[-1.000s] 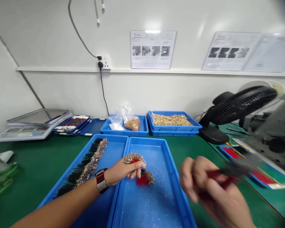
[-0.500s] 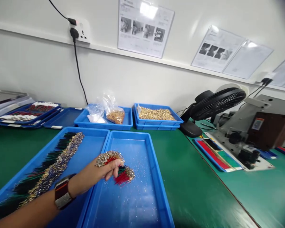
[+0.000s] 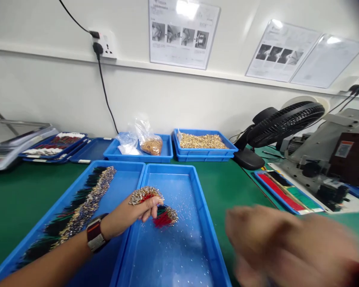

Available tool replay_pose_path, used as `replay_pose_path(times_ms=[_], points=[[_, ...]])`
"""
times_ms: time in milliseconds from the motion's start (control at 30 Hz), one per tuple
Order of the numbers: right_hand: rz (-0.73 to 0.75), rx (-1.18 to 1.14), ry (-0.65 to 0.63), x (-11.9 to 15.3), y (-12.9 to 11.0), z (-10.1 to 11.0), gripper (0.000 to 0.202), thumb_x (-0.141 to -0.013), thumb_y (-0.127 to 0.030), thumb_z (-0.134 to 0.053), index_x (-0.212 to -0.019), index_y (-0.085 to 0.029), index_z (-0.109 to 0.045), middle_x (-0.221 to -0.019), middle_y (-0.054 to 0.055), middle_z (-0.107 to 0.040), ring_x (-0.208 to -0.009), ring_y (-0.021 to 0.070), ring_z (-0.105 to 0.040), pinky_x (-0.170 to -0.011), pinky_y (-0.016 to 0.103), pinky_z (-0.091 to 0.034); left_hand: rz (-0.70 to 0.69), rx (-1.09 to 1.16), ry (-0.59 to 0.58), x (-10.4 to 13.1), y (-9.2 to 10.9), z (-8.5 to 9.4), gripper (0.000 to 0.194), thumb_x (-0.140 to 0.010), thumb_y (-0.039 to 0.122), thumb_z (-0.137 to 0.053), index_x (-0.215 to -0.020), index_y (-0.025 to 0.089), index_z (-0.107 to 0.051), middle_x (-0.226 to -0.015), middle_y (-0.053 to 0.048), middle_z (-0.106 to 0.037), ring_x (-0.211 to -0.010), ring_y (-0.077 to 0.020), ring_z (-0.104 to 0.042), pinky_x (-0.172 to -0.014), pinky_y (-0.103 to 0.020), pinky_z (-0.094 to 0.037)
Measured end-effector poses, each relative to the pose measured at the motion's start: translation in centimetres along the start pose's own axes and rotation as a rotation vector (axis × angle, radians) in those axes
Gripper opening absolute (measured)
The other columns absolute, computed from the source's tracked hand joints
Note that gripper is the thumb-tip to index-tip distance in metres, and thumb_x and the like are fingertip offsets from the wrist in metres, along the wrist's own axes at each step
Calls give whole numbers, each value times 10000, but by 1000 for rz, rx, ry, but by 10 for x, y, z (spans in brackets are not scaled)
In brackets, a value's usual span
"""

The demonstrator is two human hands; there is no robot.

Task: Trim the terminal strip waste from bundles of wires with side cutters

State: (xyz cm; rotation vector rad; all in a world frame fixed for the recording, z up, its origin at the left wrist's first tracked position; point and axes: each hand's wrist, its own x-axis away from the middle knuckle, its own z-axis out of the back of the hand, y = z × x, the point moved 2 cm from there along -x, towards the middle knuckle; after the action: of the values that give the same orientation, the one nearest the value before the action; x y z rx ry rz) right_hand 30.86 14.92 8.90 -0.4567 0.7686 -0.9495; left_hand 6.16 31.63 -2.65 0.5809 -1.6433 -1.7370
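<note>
My left hand (image 3: 131, 213), a watch on its wrist, is closed around a bundle of wires with metal terminals (image 3: 165, 218). Red and dark green wires show below the fingers, and a dense row of terminals curves over the top of the hand. It hovers above the near end of no tray edge but over the right-hand blue tray (image 3: 179, 255), whose floor carries tiny scattered bits. My right hand (image 3: 287, 243) is at the lower right, smeared by motion, so its fingers cannot be made out. In the left-hand blue tray (image 3: 128, 175) lies a long row of dark green wires with terminals (image 3: 86, 207).
Behind are a blue tray with plastic bags (image 3: 137, 158) and stacked trays of small gold-coloured parts (image 3: 202, 141). A black fan (image 3: 287, 123) stands beside a machine (image 3: 347, 151). A tray with red and green strips (image 3: 283, 193) sits in front of it.
My right hand has come into view at the lower right, blurred. My left hand keeps its hold on the wire bundle, and the whole view has shifted slightly.
</note>
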Motion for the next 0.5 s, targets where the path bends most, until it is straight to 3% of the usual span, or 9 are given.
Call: replay_pose_path(times_ms=[100,200,333,500], points=[[48,150,-98,-26,19,0,496,-1049,-683,-524,-1264,-283,-725,-853,31,-682,-755,187,-640,-680,313,-496,-21,-24,-26,2,4,-1,511,-1009,607,-633,-771,160,-700,-652,-1,-637,-552,-108,-482,-553,-244,-363],[70,473,-172,-40,46,-12,546,-1056,-674,-500,-1314,-246,-720,-861,44,-660,-731,209,-629,-625,318,-436,-29,-9,-47,4,10,-4,542,-997,648,-624,-772,157,-673,-661,-7,-643,-532,-99,-469,-538,-244,-346],[13,495,-306,-40,65,-24,561,-1041,-718,-474,-1275,-272,-722,-887,32,-671,-720,206,-658,-607,307,-415,-27,19,-40,6,13,-6,559,-975,665,-644,-756,152,-667,-654,-15,-640,-521,-95,-459,-524,-246,-326],[27,538,-266,-38,66,-16,515,-1106,-638,-395,-1262,-269,-719,-899,44,-657,-724,209,-660,-632,322,-435,-12,80,57,10,15,-6,539,-956,655,-682,-765,151,-687,-622,-2,-611,-511,-91,-442,-514,-243,-312]])
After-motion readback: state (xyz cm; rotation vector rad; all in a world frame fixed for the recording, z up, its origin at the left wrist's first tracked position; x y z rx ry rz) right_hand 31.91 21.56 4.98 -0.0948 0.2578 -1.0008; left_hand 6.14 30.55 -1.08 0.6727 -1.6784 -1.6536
